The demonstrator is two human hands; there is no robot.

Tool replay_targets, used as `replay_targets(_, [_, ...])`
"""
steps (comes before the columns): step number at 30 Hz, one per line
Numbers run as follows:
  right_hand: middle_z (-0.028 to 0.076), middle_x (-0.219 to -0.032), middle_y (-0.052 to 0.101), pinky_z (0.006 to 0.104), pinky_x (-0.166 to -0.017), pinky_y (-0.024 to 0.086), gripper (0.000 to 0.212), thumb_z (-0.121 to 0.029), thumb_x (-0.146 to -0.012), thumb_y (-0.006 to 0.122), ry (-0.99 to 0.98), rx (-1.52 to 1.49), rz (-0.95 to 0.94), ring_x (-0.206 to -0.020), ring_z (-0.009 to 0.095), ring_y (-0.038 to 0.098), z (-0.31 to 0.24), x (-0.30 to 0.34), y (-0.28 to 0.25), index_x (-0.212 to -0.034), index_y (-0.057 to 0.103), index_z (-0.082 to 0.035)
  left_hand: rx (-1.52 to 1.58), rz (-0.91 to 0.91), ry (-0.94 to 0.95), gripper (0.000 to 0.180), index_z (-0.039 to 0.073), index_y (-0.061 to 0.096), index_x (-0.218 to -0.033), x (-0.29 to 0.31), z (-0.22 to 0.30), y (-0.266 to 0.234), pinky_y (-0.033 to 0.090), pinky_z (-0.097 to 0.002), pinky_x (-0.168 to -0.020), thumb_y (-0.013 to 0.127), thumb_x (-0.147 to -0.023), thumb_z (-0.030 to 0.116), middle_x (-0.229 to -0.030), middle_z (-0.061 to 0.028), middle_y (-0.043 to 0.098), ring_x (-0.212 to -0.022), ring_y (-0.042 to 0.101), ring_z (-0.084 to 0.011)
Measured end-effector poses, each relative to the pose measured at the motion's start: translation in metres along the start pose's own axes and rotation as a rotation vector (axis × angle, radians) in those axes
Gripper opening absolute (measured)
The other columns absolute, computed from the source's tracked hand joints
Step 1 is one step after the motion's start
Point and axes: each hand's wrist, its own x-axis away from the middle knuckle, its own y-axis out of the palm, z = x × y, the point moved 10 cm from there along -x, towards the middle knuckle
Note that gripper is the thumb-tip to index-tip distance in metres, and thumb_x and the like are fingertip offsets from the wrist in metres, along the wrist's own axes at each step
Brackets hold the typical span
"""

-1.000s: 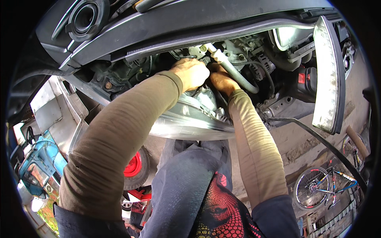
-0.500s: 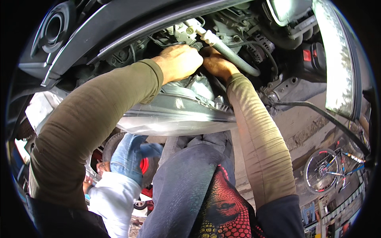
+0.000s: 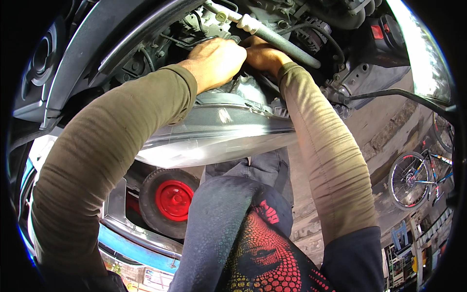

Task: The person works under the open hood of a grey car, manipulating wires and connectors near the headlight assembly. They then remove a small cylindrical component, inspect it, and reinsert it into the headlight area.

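Since half a second ago, a white-shirted person has left view, baring a red-rimmed wheel (image 3: 173, 200). The headlight's (image 3: 233, 146) edge lies below the hands; the hose (image 3: 287, 46) slants closely above the right hand (image 3: 262, 57). It and the left hand (image 3: 219, 61) curl, fingertips hidden; their hold I cannot tell.

A hose (image 3: 287, 45) hemmed the right hand (image 3: 265, 54), a headlight (image 3: 214, 138) blocked below; room lay right of the right sleeve (image 3: 328, 151).

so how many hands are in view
2: the left hand in the engine bay, and the right hand just to its right, beside the grey hose. Their fingertips are hidden; no others show.
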Motion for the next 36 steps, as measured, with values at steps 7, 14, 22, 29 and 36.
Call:
replay_targets(7, [0.020,-0.130,0.066,0.0394,-0.101,0.049,0.046,-0.026,-0.089,0.061,0.190,-0.328,-0.002,-0.120,0.029,0.064,-0.009,0.011,0.002,-0.128,0.065,-0.001,0.028,0.040,-0.028,0.012,-0.001,0.069,-0.089,0.000,-0.003,0.001,0.057,-0.0475,-0.080,0.064,-0.081,0.006,-0.091,-0.0241,0.070,-0.089,0.071,-0.0404])
replay_targets(14, [0.024,-0.134,0.062,0.0408,-0.104,0.047,0.049,-0.025,-0.091,0.054,0.074,-0.129,0.005,-0.125,0.031,0.061,-0.008,0.011,-0.003,-0.133,0.060,0.000,-0.017,0.109,-0.012,0.008,-0.001,0.068,-0.084,0.000,0.000,-0.002,0.058,-0.0457,-0.079,0.064,-0.078,0.004,-0.085,-0.0240,0.070,-0.084,0.071,-0.0390])
replay_targets(22, [0.027,-0.130,0.062,0.0415,-0.103,0.048,0.048,-0.024,-0.090,0.049,-0.127,0.149,-0.001,-0.122,0.036,0.062,-0.009,0.017,-0.007,-0.129,0.060,0.001,-0.054,0.068,-0.030,0.009,-0.001,0.069,-0.083,-0.002,0.000,0.000,0.058,-0.0450,-0.080,0.063,-0.079,0.004,-0.086,-0.0246,0.070,-0.084,0.072,-0.0385])
replay_targets(29, [0.020,-0.132,0.063,0.0396,-0.104,0.048,0.052,-0.005,-0.085,0.052,-0.353,0.161,0.038,-0.122,0.033,0.062,-0.032,0.049,-0.018,-0.137,0.055,-0.013,-0.042,0.106,-0.020,0.010,-0.001,0.070,-0.082,0.000,0.001,-0.004,0.058,-0.0447,-0.079,0.067,-0.079,0.008,-0.084,-0.0244,0.070,-0.083,0.072,-0.0385])
replay_targets(36, [0.016,-0.128,0.063,0.0380,-0.107,0.044,0.045,0.000,-0.090,0.056,-0.593,0.367,0.048,-0.126,0.031,0.057,-0.046,0.057,-0.013,-0.134,0.058,-0.009,-0.041,0.098,-0.015,0.010,-0.001,0.069,-0.081,-0.002,-0.002,0.000,0.057,-0.0449,-0.078,0.068,-0.079,0.009,-0.081,-0.0234,0.070,-0.080,0.071,-0.0386])
